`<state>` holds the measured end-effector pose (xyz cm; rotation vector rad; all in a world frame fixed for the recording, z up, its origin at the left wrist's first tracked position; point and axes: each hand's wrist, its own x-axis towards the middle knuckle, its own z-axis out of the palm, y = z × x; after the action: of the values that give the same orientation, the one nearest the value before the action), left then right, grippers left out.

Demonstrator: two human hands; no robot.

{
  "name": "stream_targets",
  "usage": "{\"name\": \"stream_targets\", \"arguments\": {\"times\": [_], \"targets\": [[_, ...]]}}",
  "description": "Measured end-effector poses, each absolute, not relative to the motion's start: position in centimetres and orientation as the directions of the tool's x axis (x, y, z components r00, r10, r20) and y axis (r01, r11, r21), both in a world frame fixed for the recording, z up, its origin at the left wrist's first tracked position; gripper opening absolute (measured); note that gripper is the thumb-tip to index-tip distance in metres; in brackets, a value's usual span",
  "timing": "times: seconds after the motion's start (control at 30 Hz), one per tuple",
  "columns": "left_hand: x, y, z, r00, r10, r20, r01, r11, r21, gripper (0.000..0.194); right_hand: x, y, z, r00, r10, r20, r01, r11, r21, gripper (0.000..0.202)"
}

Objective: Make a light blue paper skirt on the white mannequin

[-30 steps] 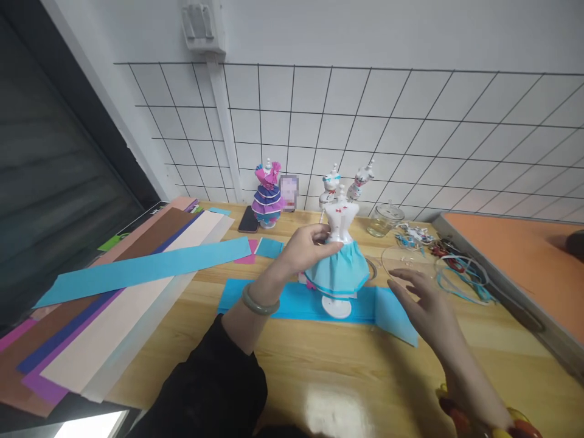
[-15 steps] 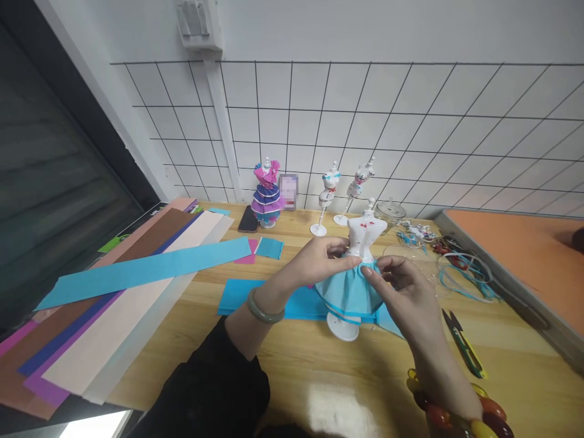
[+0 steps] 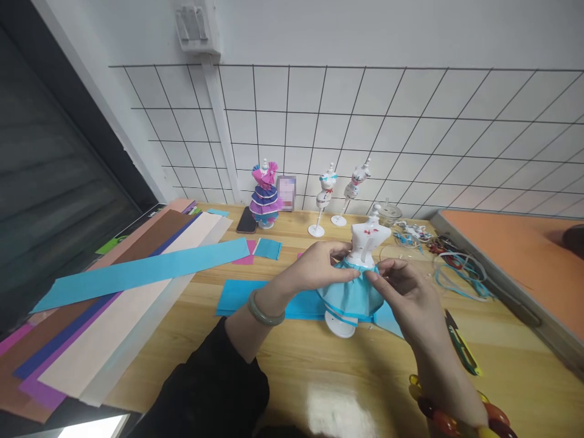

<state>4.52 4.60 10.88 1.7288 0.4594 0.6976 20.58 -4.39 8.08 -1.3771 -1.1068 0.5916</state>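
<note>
A small white dress-form mannequin with red marks on its chest leans slightly to the right. Round its waist sits a gathered light-blue skirt, with darker blue trim along the hem. My left hand holds the skirt's waistband from the left, thumb across the front and fingers behind, partly hidden. On the other side my right hand pinches the waistband between thumb and index finger. The two thumb tips lie close together at the front. Below the hem shows the round white stand.
Blue paper-like sheets lie under my left forearm. Coloured strips cover the left side. At the back stand a dressed mannequin, a phone and two bare mannequins. Thread snips and tangled cords are right, near an orange-lined tray.
The mannequin has tipped a little to the right and its top sits slightly lower. My thumbs have shifted slightly down on the waistband, and both hands keep their hold. The view has moved slightly.
</note>
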Motion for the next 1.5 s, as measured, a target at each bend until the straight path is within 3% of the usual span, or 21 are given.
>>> {"name": "stream_targets", "arguments": {"times": [0.27, 0.6, 0.83, 1.03, 1.2, 1.5], "targets": [[4.7, 4.3, 10.7, 0.777, 0.591, 0.217, -0.046, -0.29, 0.956, 0.033, 20.4, -4.2, 7.9, 0.389, 0.853, 0.346, 0.308, 0.234, -0.922, 0.049], [4.6, 3.5, 11.1, 0.749, 0.602, 0.276, -0.01, -0.406, 0.914, 0.042, 20.7, -4.4, 7.0, 0.423, 0.83, 0.364, 0.27, 0.267, -0.925, 0.053], [4.8, 4.3, 10.6, 0.751, 0.62, 0.23, -0.039, -0.305, 0.952, 0.038, 20.1, -4.6, 7.7, 0.441, 0.835, 0.329, 0.165, 0.285, -0.944, 0.081], [4.6, 5.1, 10.4, 0.8, 0.56, 0.216, -0.199, -0.092, 0.976, 0.044, 21.3, -5.2, 7.8, 0.409, 0.886, 0.217, 0.036, 0.222, -0.974, 0.065], [4.4, 5.0, 10.4, 0.853, 0.491, 0.176, -0.212, 0.019, 0.977, 0.043, 22.2, -5.2, 7.5, 0.321, 0.936, 0.142, 0.005, 0.148, -0.989, 0.056], [4.3, 5.0, 10.5, 0.892, 0.401, 0.209, -0.217, -0.027, 0.976, 0.03, 21.0, -5.5, 8.4, 0.205, 0.972, 0.118, -0.101, 0.141, -0.985, 0.062]]}}
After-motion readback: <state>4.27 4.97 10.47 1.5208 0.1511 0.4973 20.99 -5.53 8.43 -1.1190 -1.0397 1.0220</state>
